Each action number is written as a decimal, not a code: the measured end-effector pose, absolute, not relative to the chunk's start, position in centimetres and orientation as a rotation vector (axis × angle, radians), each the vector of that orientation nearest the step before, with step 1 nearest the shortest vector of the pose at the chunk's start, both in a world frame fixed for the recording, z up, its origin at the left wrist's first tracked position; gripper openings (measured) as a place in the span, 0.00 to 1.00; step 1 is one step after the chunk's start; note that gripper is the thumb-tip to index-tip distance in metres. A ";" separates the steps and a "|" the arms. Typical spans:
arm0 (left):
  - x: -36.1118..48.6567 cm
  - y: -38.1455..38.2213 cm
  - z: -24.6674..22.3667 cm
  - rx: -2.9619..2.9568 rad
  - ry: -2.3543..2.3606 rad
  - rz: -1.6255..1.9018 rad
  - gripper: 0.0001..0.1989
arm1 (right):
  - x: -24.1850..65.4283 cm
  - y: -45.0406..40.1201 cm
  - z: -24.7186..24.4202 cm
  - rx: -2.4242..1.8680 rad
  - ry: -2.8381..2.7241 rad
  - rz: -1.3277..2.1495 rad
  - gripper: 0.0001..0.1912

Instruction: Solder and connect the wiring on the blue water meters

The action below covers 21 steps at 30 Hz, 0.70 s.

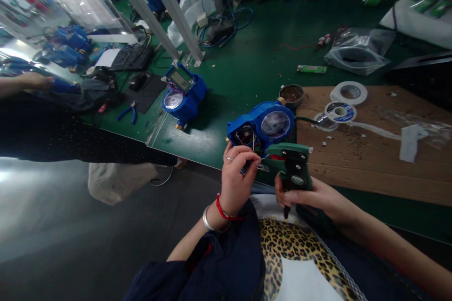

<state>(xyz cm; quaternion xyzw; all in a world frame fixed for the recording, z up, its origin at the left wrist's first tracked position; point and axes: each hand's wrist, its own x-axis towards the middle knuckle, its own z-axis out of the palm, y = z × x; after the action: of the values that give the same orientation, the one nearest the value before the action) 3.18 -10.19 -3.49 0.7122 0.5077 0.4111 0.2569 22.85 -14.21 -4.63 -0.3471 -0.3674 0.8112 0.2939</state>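
Fingers (247, 157) just below blue meter (263, 127)

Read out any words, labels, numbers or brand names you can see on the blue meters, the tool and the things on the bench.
No text can be read.
Round dial of the blue water meter: marks too blurred.
Grey screen on the second blue meter: blurred.
Label on the blue-and-white solder spool: too small.
Oval badge on the green wire stripper in the right hand: unreadable.
Flat green packet: print blurred.
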 end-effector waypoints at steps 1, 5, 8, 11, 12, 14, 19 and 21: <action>3.2 -10.2 -3.5 1.931 1.378 1.119 0.02 | 23.1 -14.2 -4.7 -0.930 -0.967 2.138 0.13; 3.3 -10.2 -3.3 1.926 1.389 1.124 0.02 | 23.7 -14.3 -5.1 -0.950 -0.874 2.077 0.15; 3.3 -10.2 -3.3 1.920 1.402 1.113 0.02 | 23.9 -14.4 -5.3 -0.965 -0.821 2.065 0.15; 3.2 -10.3 -3.3 1.913 1.411 1.099 0.02 | 23.8 -14.4 -5.1 -0.989 -0.789 2.073 0.15; 3.2 -10.3 -3.3 1.909 1.412 1.097 0.02 | 23.8 -14.4 -5.0 -0.993 -0.782 2.081 0.14; 3.3 -10.3 -3.2 1.899 1.411 1.097 0.03 | 23.7 -14.4 -4.9 -0.997 -0.761 2.088 0.14; 3.5 -10.3 -2.8 1.875 1.403 1.107 0.04 | 23.8 -14.5 -5.5 -0.994 -0.731 2.083 0.14; 3.5 -10.3 -2.8 1.865 1.399 1.113 0.04 | 23.9 -14.6 -6.0 -0.979 -0.730 2.084 0.14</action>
<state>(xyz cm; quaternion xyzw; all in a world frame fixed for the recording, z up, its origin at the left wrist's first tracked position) 3.47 -10.32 -2.81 0.6940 0.5204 0.4143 0.2755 23.90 -14.62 -5.96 -0.3788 -0.2824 0.8067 0.3550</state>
